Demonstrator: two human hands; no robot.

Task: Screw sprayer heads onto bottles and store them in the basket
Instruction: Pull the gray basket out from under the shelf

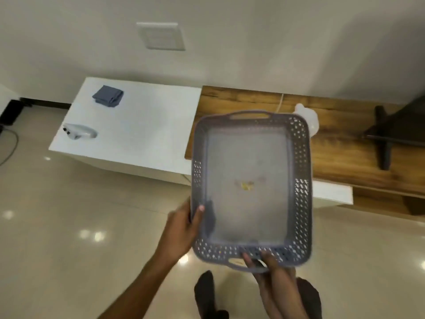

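- Basket (299, 157) was grey, with little holes in its sides, and was up in the air near the person, in front of the wooden shelf (345, 146).
- Left hand (184, 224) gripped the basket's left rim, thumb over the edge.
- Right hand (266, 268) gripped the near handle, fingers curled through it.
- Nothing sat in the basket but a small yellow bit (too blurry to name).
- One sprayer head (80, 132) lay on the white table (142, 134), far left, by a folded blue cloth (108, 96).
- A clear bottle (308, 118) peeked out behind the basket's far right corner.
- To do this step well, I think the basket should go down flat, close to the bottle and sprayer head, and level.
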